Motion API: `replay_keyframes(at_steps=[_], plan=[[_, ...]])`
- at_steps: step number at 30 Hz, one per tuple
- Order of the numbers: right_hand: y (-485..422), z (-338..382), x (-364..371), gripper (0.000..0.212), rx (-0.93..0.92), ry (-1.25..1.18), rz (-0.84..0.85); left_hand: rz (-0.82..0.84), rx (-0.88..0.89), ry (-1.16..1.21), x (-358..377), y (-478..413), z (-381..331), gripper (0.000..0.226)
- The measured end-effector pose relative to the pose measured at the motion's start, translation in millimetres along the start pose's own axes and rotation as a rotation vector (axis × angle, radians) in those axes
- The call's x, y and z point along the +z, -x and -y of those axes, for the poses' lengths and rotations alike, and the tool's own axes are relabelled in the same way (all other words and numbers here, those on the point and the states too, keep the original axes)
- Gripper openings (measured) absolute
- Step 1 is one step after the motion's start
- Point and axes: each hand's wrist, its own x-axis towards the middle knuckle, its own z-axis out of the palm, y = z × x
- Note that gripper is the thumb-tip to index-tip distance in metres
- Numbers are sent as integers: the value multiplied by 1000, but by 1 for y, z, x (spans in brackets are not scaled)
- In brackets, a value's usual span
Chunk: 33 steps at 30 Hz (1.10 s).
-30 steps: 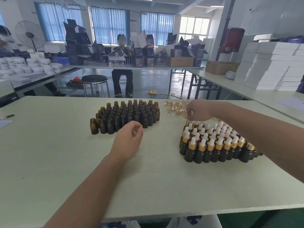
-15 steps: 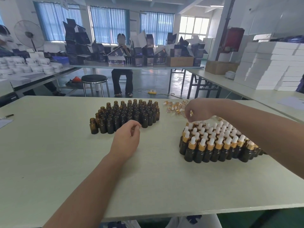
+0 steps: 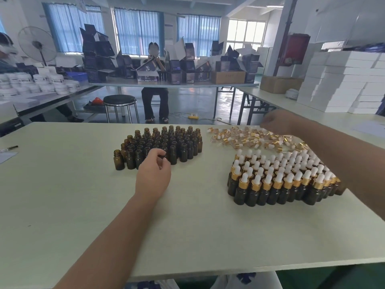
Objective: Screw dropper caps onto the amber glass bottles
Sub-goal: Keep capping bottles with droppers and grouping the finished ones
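Several uncapped amber bottles [image 3: 166, 142] stand packed together at the table's middle. My left hand [image 3: 153, 174] is at the cluster's near edge, thumb and forefinger curled round the neck of a front bottle [image 3: 163, 157]. Loose gold-and-white dropper caps [image 3: 245, 137] lie in a pile behind and to the right. My right hand [image 3: 275, 122] hovers over the pile's far side, fingers bunched and blurred; I cannot make out a cap in it. Capped bottles [image 3: 279, 180] stand in a tight group at the right, partly behind my right forearm.
The pale table [image 3: 187, 226] stretches toward me. A pen and paper [image 3: 8, 150] lie at its left edge. Beyond are a black stool [image 3: 119, 100], a seated person at a table of dark boxes, and stacked white boxes [image 3: 341, 80] at right.
My left hand has moved forward from the bare table to the front bottles and closed on one. My right hand has shifted right and farther back over the cap pile.
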Motion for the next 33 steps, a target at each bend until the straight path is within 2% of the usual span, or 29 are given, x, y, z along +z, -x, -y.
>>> replay_keyframes(at_steps=[6, 10, 15, 21, 25, 33], plan=[[-3, -77, 24, 34, 327, 239, 130, -191, -99, -264, -7, -8, 1, 37], [-4, -84, 30, 46, 436, 217, 242, -155, -192, -386, -5, -7, 3, 48], [-4, -72, 24, 51, 471, 243, 389, -74, -257, -453, -3, -9, 7, 52], [-3, -65, 22, 50, 484, 285, 396, -52, -283, -439, -3, -11, 9, 53], [-2, -62, 22, 42, 493, 282, 511, -35, -285, -430, -3, -11, 10, 53], [-1, -58, 20, 38, 473, 292, 522, 18, -335, -409, -6, -11, 9, 51]])
